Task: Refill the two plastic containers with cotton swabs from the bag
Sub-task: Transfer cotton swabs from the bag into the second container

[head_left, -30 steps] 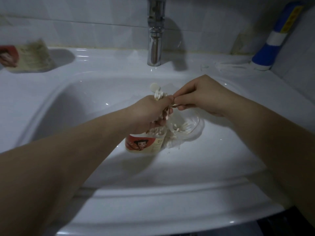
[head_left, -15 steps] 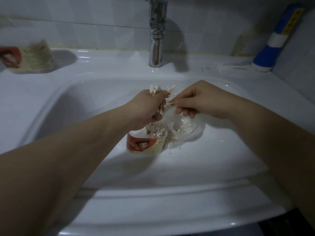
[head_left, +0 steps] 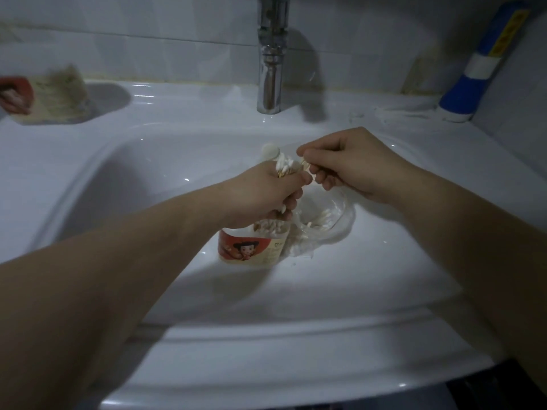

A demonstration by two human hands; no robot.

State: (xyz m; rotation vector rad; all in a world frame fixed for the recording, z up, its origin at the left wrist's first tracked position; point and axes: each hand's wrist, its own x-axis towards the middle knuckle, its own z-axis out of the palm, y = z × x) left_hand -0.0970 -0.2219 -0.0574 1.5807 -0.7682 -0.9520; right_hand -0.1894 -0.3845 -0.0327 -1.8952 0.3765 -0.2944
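As hands (head_left: 260, 196) (head_left: 352, 164) hold swabs (head_left: 283, 167), container (head_left: 254, 247) stands below.

Far container (head_left: 44, 96): blurred, cut by left edge. Tap (head_left: 270, 69) and blue bottle (head_left: 470, 84): tops cropped. Left hand (head_left: 263, 196) hides mouth of near container (head_left: 251, 250); label unreadable.

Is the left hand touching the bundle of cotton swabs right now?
Touching. In the head view, the left hand curls its fingers round the bundle of cotton swabs, whose white tips stick out above the fist.
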